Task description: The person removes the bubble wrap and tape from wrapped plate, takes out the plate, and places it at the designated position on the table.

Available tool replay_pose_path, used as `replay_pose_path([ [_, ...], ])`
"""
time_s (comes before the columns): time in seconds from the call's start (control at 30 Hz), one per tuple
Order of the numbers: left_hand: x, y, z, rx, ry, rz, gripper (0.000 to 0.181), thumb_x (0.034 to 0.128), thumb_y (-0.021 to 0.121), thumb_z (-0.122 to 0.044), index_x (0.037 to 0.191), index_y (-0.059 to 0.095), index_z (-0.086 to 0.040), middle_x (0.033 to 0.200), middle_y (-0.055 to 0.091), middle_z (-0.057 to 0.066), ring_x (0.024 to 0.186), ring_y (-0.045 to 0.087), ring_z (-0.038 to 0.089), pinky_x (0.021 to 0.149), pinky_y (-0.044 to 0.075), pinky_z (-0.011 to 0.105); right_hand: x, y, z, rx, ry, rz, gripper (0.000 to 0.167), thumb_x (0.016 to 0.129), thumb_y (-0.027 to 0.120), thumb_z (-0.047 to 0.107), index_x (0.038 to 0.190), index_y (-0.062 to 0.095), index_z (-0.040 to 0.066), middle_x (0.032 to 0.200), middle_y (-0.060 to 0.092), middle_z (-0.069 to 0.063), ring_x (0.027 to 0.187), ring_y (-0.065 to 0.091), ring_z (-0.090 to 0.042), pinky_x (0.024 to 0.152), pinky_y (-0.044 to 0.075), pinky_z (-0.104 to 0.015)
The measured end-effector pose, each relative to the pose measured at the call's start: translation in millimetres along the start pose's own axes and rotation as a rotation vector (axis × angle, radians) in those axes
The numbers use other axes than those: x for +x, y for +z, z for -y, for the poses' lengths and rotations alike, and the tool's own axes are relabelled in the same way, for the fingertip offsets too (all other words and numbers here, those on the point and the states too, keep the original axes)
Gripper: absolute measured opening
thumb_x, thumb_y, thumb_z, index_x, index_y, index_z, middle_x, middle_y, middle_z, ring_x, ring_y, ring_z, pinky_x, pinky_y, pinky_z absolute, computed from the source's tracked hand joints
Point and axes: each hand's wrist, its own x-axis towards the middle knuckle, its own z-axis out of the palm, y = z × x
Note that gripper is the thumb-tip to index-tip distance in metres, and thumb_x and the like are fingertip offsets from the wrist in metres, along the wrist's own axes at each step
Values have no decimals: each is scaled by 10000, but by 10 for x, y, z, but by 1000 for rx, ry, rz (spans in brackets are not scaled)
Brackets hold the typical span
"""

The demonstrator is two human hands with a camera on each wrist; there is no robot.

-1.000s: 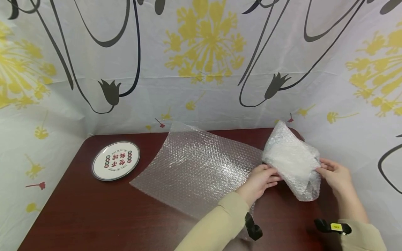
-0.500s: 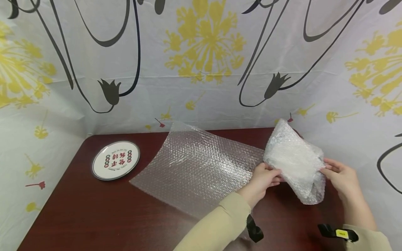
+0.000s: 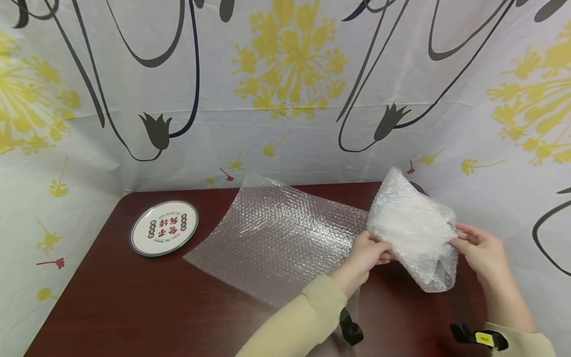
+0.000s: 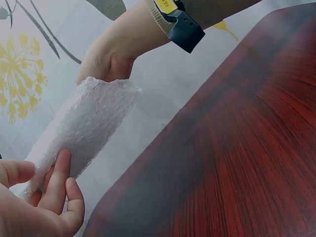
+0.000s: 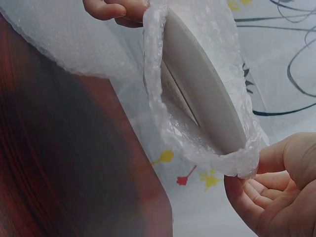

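A bubble-wrapped plate [image 3: 410,223] is held up over the table's right end. Its left edge is pinched by my left hand [image 3: 367,254], thumb on top and fingers beneath. At the opposite edge my right hand [image 3: 483,250] pinches the wrap between thumb and fingers. The right wrist view looks into the open end of the wrap, where a pale plate [image 5: 207,84] shows, with another pale edge beside it; whether that is a second plate I cannot tell. In the left wrist view the parcel [image 4: 94,118] stands tilted, fingers against its side.
A loose sheet of bubble wrap [image 3: 285,238] lies across the middle of the dark red table [image 3: 147,307]. On the left rests a white plate [image 3: 164,228] with red and black print. Patterned cloth [image 3: 214,89] surrounds the table at the back and sides.
The wrapped plate shifted slightly right with both hands, then back a little left. Both hands kept their pinch on it. The loose sheet and printed plate stayed put.
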Motion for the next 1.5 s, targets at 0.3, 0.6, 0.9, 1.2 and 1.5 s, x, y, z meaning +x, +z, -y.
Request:
replay_pose_path([
  [0.3, -31, -143, -57, 1, 39, 4, 205, 781, 632, 78, 822, 490, -63, 629, 611, 78, 550, 640, 190, 559, 559, 295, -35, 129, 120, 17, -45, -27, 413, 860, 655, -15, 1000, 620, 372, 798, 594, 259, 728, 545, 114, 570, 437, -79],
  [0.6, -75, -268, -184, 20, 83, 9, 217, 756, 599, 100, 798, 464, -65, 614, 595, 74, 522, 630, 184, 545, 554, 302, -107, 287, 208, 51, -70, -50, 466, 849, 623, -83, 991, 593, 360, 777, 604, 227, 697, 561, 90, 572, 451, -81],
  [0.9, -92, -479, -252, 44, 120, 22, 204, 733, 580, 100, 788, 475, -65, 621, 585, 59, 485, 581, 125, 559, 564, 320, -186, 484, 324, -64, -105, -66, 346, 850, 637, -63, 1189, 568, -69, 780, 579, 206, 704, 558, 76, 574, 459, -93],
  [1.2, -122, -725, -342, 93, 164, 35, 189, 736, 595, 93, 805, 486, -46, 636, 581, 60, 495, 583, 128, 591, 578, 359, -217, 703, 375, -83, -98, -60, 423, 858, 638, -39, 1238, 488, -149, 801, 576, 170, 726, 565, 60, 588, 484, -119],
  [1.5, -157, -948, -416, 138, 182, 30, 196, 732, 590, 85, 806, 469, -50, 634, 559, 50, 494, 574, 120, 577, 570, 319, -247, 921, 429, -44, -90, -54, 408, 852, 632, -69, 1230, 491, -127, 828, 594, 74, 728, 575, 39, 581, 495, -138],
])
